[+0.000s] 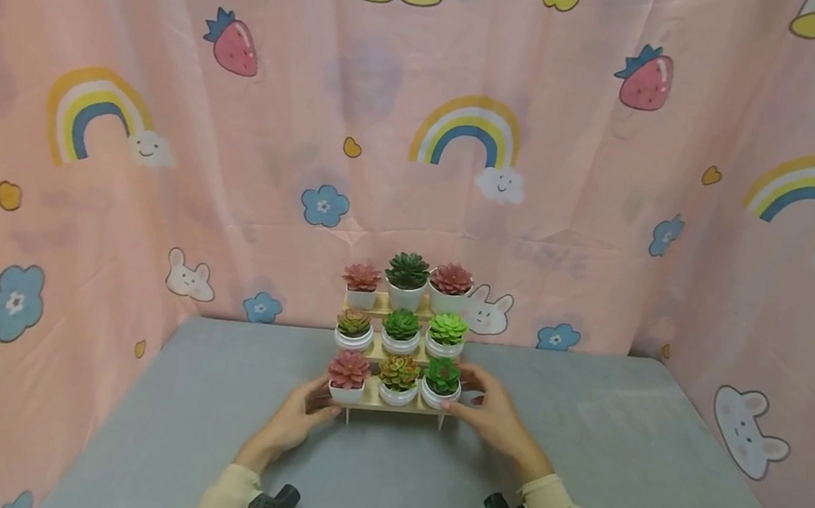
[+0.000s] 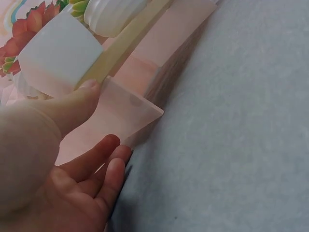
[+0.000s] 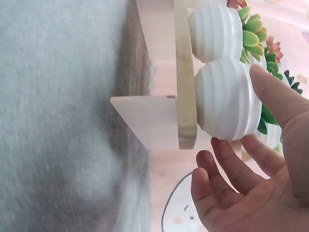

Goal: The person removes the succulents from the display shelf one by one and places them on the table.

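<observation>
A three-tier stand with pale wooden shelves [image 1: 397, 409] and white side panels [image 2: 113, 116] holds small artificial succulents in white pots. My right hand [image 1: 491, 414] holds the ribbed white pot [image 3: 229, 99] of the green succulent [image 1: 443, 374] at the right end of the front shelf, thumb near its rim and fingertips against its side. At the other end, my left hand [image 1: 294, 419] has its thumb at the shelf edge, just under the smooth white pot [image 2: 63, 53] of a pink succulent [image 1: 349, 370]. Its other fingers, loosely bent, lie beside the side panel.
The stand sits on a grey tabletop [image 1: 250, 379] near its back edge. Close behind hangs a pink curtain [image 1: 277, 139] printed with rainbows, strawberries and rabbits. More succulents [image 1: 408, 271] fill the middle and back shelves.
</observation>
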Motion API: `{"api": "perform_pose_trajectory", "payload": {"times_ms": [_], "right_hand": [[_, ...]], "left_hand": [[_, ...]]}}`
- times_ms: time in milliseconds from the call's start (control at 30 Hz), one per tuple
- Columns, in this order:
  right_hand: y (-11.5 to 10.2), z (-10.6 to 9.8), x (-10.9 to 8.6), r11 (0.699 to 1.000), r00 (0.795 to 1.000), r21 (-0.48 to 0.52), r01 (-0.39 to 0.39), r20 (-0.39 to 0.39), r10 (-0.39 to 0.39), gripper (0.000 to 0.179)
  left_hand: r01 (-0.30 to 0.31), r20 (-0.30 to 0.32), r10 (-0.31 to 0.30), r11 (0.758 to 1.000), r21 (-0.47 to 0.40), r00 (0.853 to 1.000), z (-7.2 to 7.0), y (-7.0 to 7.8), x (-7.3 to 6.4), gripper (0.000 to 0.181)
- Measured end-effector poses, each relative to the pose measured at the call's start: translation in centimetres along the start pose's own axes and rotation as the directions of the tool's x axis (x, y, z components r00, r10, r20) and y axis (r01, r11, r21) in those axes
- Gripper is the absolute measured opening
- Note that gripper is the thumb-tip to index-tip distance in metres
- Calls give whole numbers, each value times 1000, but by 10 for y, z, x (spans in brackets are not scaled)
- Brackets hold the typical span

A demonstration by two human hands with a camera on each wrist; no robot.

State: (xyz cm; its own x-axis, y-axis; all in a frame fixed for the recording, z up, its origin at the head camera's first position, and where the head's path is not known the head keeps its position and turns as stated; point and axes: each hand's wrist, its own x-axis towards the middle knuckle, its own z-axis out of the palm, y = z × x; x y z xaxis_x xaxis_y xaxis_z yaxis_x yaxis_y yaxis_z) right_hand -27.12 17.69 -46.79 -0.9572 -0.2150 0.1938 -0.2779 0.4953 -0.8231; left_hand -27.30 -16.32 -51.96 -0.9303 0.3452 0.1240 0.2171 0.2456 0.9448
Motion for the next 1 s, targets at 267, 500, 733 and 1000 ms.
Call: {"api": "perform_pose_trajectory", "payload": {"times_ms": [267, 500, 733, 1000], "right_hand": [[0, 10, 2, 1000, 999, 1, -29, -36, 29, 58], [-1, 12, 1, 999, 999, -31, -32, -45, 31, 61], [2, 12, -2, 999, 999, -6, -35, -28, 35, 60], [-8, -4, -9, 997, 999, 71, -32, -11, 33, 61]], "left_hand": [[-2, -9, 2, 999, 38, 1000, 0, -1, -2, 65], [8, -11, -7, 999, 40, 1000, 1, -1, -3, 64], [20, -19, -19, 999, 36, 1000, 1, -1, -5, 65], [26, -20, -25, 999, 27, 999, 1, -1, -5, 65]]}}
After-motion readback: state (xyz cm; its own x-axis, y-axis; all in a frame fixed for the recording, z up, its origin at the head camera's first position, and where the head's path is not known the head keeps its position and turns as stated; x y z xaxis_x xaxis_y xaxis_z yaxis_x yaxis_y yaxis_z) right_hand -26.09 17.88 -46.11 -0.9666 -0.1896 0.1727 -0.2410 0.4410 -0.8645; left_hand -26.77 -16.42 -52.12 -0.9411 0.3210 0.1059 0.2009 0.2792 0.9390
